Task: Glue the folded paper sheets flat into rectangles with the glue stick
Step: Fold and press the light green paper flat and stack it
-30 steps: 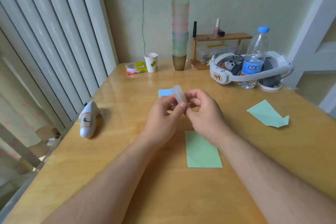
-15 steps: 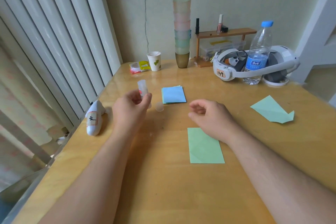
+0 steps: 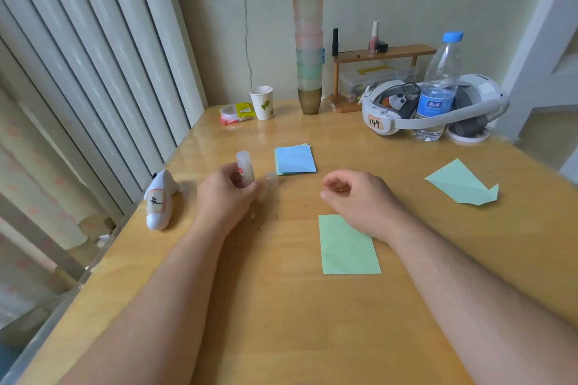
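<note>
head: left hand [image 3: 226, 194] around glue stick [image 3: 244, 167]

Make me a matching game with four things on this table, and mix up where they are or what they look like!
Things:
1. glue stick
2. clear cap
3. green rectangle
4. blue sheet

Clues:
A. lies on top of a small pile
B. lies flat by the right hand's wrist
C. stands upright, held by the left hand
D. sits alone on the wood beside the glue stick

Pairs: 1-C, 2-D, 3-B, 4-A
</note>
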A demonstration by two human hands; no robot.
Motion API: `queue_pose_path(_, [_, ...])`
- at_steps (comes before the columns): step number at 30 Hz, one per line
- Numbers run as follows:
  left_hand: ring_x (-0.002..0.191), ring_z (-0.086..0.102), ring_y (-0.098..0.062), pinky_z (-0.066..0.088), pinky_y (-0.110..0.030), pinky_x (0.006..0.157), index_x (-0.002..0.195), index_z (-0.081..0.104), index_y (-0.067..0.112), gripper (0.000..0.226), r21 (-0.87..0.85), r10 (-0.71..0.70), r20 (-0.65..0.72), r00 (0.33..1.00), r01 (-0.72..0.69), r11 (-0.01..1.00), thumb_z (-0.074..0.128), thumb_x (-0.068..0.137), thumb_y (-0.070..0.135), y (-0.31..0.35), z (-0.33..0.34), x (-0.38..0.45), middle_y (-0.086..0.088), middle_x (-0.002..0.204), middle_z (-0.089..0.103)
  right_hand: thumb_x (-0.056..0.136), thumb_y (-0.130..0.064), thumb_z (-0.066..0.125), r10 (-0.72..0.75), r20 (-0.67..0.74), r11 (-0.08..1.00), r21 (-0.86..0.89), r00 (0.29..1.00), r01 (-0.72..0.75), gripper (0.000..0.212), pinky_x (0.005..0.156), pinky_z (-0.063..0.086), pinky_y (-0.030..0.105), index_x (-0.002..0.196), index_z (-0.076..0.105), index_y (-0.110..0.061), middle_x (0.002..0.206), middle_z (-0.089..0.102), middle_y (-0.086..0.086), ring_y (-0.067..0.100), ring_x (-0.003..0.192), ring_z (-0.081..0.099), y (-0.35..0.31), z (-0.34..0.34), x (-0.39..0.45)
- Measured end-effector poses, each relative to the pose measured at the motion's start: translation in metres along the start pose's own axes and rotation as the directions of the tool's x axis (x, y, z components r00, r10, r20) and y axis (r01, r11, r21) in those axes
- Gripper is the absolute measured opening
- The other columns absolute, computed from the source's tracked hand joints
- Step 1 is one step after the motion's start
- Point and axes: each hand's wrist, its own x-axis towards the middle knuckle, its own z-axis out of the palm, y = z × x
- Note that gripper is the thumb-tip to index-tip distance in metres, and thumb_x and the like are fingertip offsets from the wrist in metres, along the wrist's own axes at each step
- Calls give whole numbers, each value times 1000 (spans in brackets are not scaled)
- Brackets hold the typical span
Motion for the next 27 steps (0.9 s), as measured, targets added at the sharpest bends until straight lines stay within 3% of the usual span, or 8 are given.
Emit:
queue_pose_path(2, [111, 62, -18, 55, -39, 91, 135, 56, 33, 57, -32, -14, 12, 1000, 14, 999, 77, 84, 46, 1, 3, 0, 5, 115, 65, 95, -34, 71, 1, 6, 1000, -5, 1000, -1, 19, 81, 43, 9, 113, 73, -32, 103, 68, -22, -4, 103, 62, 0, 0, 0])
queue_pose_path(4, [131, 46, -21, 44, -45, 111, 154, 32, 41, 84, -105, -11, -94, 996, 1, 995, 76, 83, 45, 5, 4, -3, -2, 136, 51, 95, -32, 71, 9, 7, 1000, -3, 1000, -9, 18, 84, 45, 12, 113, 73, -33, 103, 69, -22, -4, 102, 63, 1, -1, 0])
queue_pose_path(8, [125, 39, -23, 33, -39, 110, 150, 37, 37, 72, -18, 351, -247, 903, -366, 930, 70, 86, 37, 32, 15, -32, 1, 129, 41, 94, -32, 70, 22, -11, 999, 41, 1000, -21, 19, 79, 47, 11, 112, 74, -33, 103, 70, -22, -7, 99, 63, 0, -1, 1])
queue_pose_path(12, [122, 42, -22, 37, -42, 108, 142, 55, 32, 49, 19, 727, 13, 686, -727, 686, 63, 95, 42, 48, 43, -62, 4, 131, 48, 89, -31, 72, 64, -11, 992, 110, 998, -62, 20, 83, 54, 25, 109, 73, -34, 102, 73, -18, 5, 96, 69, -2, -23, 7])
queue_pose_path(16, [120, 47, -24, 39, -46, 105, 138, 59, 26, 36, -20, 835, 155, 529, -843, 538, 49, 104, 20, 49, 61, -65, 5, 131, 54, 89, -15, 64, 44, -57, 982, -180, 997, -54, 33, 90, 51, 29, 109, 70, -41, 110, 67, -23, 5, 102, 63, 6, -87, -10])
queue_pose_path(20, [117, 49, -23, 41, -44, 103, 134, 61, 24, 37, -32, 831, 162, 532, -839, 543, 43, 104, 15, 47, 65, -65, 5, 127, 57, 81, -3, 52, 187, -72, 730, -657, 980, -188, 57, 108, 34, 44, 115, 61, -47, 141, 50, -22, 18, 136, 36, 45, -143, -44])
queue_pose_path(23, [119, 48, -22, 40, -43, 104, 133, 62, 25, 36, -34, 814, 153, 561, -820, 571, 45, 103, 15, 48, 65, -64, 7, 126, 58, 83, -5, 51, 293, -83, 720, -637, 953, -276, 60, 111, 33, 47, 124, 59, -49, 152, 42, -22, 20, 140, 30, 74, -160, -60])
queue_pose_path(27, [119, 47, -19, 40, -41, 104, 132, 62, 27, 36, -28, 799, 160, 579, -807, 590, 49, 101, 14, 47, 64, -65, 10, 126, 58, 96, -22, 59, 178, -169, 801, -548, 969, -243, 28, 106, 46, 49, 106, 68, -47, 135, 62, -13, 24, 127, 46, 95, -161, -62])
